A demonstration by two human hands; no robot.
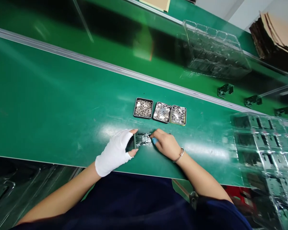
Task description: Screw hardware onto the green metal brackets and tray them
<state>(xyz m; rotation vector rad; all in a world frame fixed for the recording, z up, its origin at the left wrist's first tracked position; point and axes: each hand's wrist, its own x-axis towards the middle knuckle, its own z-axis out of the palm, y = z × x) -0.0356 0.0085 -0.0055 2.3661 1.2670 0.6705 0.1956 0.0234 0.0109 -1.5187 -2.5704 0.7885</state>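
Observation:
My left hand (116, 148), in a white glove with bare fingertips, grips the left end of a small dark grey-green mechanical part (143, 139) between thumb and fingers. The part lies low over the green table in front of me. At its right end is my bare right hand (165, 143), fingers bent and pinched together, with something blue at the fingertips. Whether the blue piece is a finger cover or a held item, I cannot make out. Just beyond the part stand three small square trays of tiny metal pieces: a left one (143, 108), a middle one (162, 112) and a right one (178, 115).
Clear plastic trays (273, 143) holding similar parts are stacked at the right. Behind a metal rail (105, 68) runs a green conveyor belt (120, 41) with several dark parts (225, 90) and an upturned clear tray (213, 51). Cardboard sheets (278, 35) sit at the far right.

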